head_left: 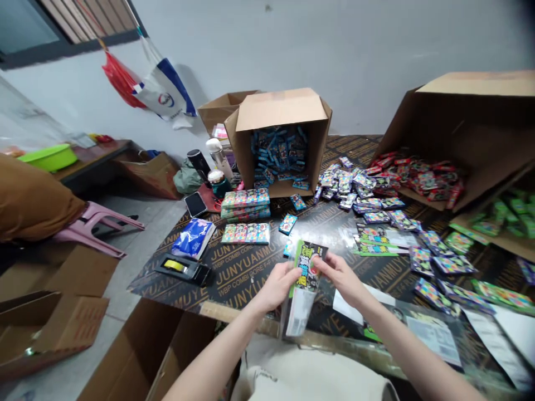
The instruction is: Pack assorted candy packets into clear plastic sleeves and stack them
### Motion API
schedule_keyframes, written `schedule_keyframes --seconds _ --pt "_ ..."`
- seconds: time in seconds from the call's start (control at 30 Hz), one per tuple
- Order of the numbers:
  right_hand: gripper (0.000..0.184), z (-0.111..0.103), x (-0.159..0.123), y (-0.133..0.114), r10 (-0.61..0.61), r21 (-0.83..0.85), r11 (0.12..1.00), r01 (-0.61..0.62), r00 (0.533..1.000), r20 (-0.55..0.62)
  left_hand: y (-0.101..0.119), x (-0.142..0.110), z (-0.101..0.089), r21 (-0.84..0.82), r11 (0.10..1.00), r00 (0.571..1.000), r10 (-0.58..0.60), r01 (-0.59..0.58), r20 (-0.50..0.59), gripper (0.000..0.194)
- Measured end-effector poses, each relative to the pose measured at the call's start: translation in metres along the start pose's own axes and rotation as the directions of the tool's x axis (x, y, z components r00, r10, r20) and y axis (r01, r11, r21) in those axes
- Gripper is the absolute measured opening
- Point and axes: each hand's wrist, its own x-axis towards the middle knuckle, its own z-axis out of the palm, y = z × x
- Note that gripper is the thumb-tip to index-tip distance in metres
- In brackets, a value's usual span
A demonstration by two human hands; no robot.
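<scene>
I hold a clear plastic bag with a green and black printed header [308, 267] upright over the near edge of the dark board table [242, 273]. My left hand [278, 285] pinches its left side and my right hand [340, 275] pinches its top right corner. Both hands are closed on it. Small colourful packs [288, 223] lie loose just beyond the bag. Flat rows of packs [246, 233] and a stack of such rows [246, 203] sit to the left of them.
A tipped carton of blue packs [279, 146] stands behind; a carton of red packs [422, 178] and one of green packs [501, 214] lie right. Purple packs [359, 192] spread between. Tape dispenser [183, 268], tissue pack [193, 238], phone [195, 204], bottles [215, 159] left. Empty cartons [159, 351] on the floor.
</scene>
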Motion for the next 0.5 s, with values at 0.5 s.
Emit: schedule_keyframes --seconds 0.5 --pt "0.042 0.002 -0.019 0.025 0.165 0.106 0.977 -0.187 0.968 0.188 -0.036 0.014 -0.014 0.014 0.996 0.985 0.085 -0.084 -0.151 0.033"
